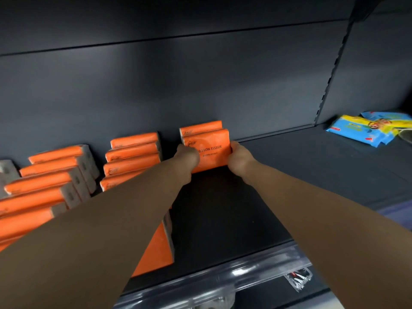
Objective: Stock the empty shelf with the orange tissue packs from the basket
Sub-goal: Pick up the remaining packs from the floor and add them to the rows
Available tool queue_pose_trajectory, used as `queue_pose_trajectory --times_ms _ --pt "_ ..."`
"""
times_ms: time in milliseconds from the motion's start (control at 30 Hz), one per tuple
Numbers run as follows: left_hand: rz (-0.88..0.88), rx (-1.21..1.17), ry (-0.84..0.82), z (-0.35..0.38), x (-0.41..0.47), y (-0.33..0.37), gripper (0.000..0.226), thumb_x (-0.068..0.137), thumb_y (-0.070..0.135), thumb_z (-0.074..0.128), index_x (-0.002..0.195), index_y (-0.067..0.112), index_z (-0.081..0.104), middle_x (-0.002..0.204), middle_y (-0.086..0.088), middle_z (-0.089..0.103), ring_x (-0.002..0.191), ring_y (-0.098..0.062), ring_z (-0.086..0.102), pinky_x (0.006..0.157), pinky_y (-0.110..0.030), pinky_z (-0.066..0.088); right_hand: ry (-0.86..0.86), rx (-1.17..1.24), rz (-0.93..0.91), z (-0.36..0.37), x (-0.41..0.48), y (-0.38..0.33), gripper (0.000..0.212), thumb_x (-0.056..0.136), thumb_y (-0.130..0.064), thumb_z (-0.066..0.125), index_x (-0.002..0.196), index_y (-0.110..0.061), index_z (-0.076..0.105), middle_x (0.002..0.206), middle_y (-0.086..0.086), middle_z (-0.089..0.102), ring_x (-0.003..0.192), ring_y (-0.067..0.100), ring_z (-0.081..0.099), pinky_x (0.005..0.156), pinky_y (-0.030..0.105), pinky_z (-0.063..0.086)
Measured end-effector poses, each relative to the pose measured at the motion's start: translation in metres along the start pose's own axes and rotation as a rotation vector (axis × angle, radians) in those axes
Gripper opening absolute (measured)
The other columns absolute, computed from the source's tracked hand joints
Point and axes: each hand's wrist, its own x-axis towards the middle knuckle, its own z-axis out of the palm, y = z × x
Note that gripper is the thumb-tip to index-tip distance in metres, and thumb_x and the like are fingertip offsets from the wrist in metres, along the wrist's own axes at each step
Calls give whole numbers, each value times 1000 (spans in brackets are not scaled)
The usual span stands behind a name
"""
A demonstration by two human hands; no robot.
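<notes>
Both hands have their fingers curled onto one orange tissue pack (211, 152): left hand (187, 153) on its left edge, right hand (239, 156) on its right. So it sits right between the fingers, upright near the back of the shelf (289, 175). A second pack (200, 126) stands just behind it. Left of the fingers are two rows of packs, the nearer row (132, 150) and the farther row (49, 167), at least five packs each. Well right of the fingers lie two blue wipes packs (356, 130).
</notes>
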Motion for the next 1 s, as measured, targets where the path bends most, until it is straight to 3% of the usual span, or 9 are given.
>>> queue_pose_trajectory --times_ms 133,233,400,533,633,733,800,867,1000 --pt "0 6 25 -2 -3 2 49 102 22 32 150 18 26 145 -8 42 132 -27 41 113 -49 31 27 -9 -6 -1 -2 -2 41 93 -2 30 130 -13 45 115 9 56 99 21 54 82 32 46" --pt "22 35 61 -4 -5 1 50 102 23 34 150 16 25 144 -10 43 130 -30 42 110 -49 35 39 -22 3 -4 -4 -3 54 94 -3 32 146 -15 28 135 10 50 119 26 51 99 38 45" --pt "114 91 139 -10 -13 6 50 102 21 35 150 11 22 138 -14 46 124 -30 47 101 -40 40 52 -44 6 -12 -13 -9 62 97 -5 34 153 -19 11 152 9 32 137 26 35 108 34 32" --pt "184 123 156 -13 -27 17 49 103 19 35 150 13 23 109 -6 47 95 -21 46 84 -32 38 48 -89 -42 -19 -21 -17 64 96 -3 34 153 -20 9 154 8 30 138 25 34 111 33 31" --pt "234 213 162 -15 -42 21 50 102 18 36 150 15 23 113 -6 49 75 -14 44 66 -24 37 61 -163 -96 -25 -30 -23 65 96 -3 34 153 -22 9 150 9 36 135 25 39 111 37 34" --pt "357 351 171 -21 -54 22 49 101 18 36 149 16 24 145 -9 40 110 -22 48 80 -27 36 96 -261 -174 -30 -42 -29 66 95 -1 36 152 -22 11 155 6 27 138 25 34 112 39 32" --pt "437 468 169 -24 -64 22 50 99 18 38 148 14 26 149 -11 34 133 -28 34 100 -33 35 101 -359 -226 -34 -52 -31 71 92 4 37 152 -22 11 159 3 15 145 23 21 117 40 24" --pt "479 580 149 -26 -75 21 57 97 16 42 150 14 22 156 -11 24 142 -31 23 115 -41 27 108 -451 -267 -37 -64 -34 76 89 8 37 152 -22 9 161 0 4 148 17 5 120 40 11" --pt "590 793 146 -30 -102 18 72 96 19 47 155 18 6 163 -10 3 150 -29 1 121 -43 11 137 -569 -317 -44 -91 -39 72 91 -5 43 153 -21 9 161 -1 -1 148 16 -3 120 43 3"
